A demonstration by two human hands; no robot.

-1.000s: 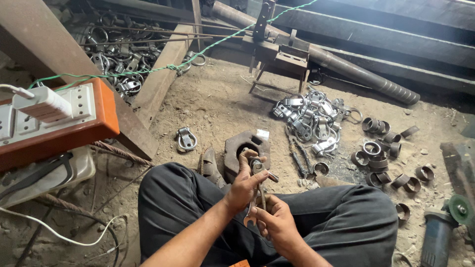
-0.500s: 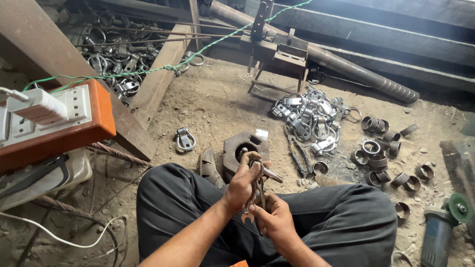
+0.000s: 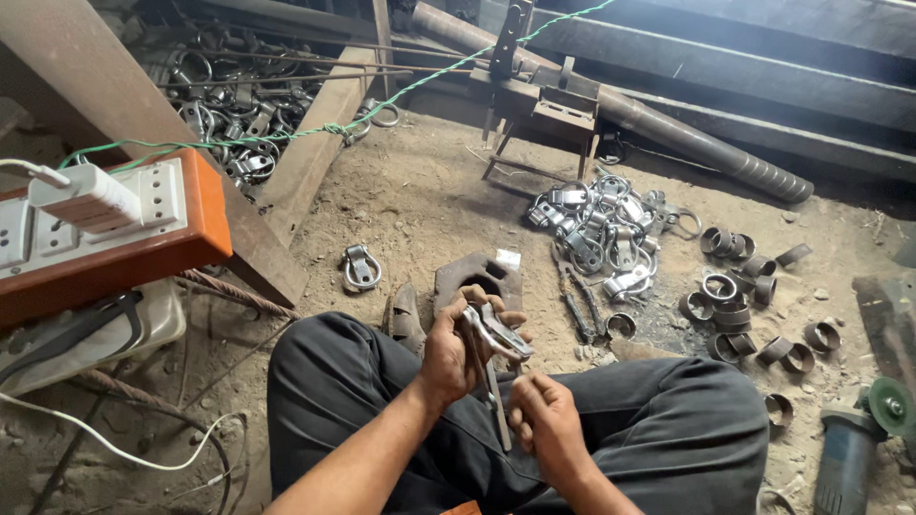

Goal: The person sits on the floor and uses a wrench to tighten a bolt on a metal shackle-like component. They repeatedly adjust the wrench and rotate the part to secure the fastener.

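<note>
Beyond both hands [image 3: 496,381], metal block [image 3: 477,277], clamp pile [image 3: 601,234].

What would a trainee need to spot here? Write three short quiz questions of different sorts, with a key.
1. True or false: the left hand holds a metal clamp piece.
2. Which lies on the ground nearest the person's right knee? A) short metal rings B) orange socket board C) green cord
3. Fill in: the right hand grips a thin metal ____.

Key: 1 true; 2 A; 3 rod.
</note>
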